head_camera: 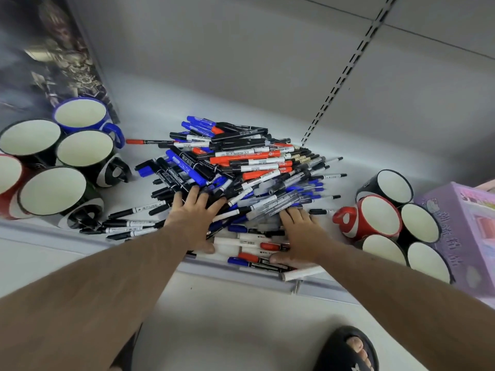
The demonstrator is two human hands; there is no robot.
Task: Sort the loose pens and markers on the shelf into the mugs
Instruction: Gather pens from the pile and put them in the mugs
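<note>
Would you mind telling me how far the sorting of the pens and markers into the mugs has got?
Nothing looks sorted yet: every mug interior in view, such as the blue mug on the left and the red mug on the right, shows no pens. In hand: the left hand and right hand rest flat on the pile of pens and markers, no grip taken. Left: the whole pile.
</note>
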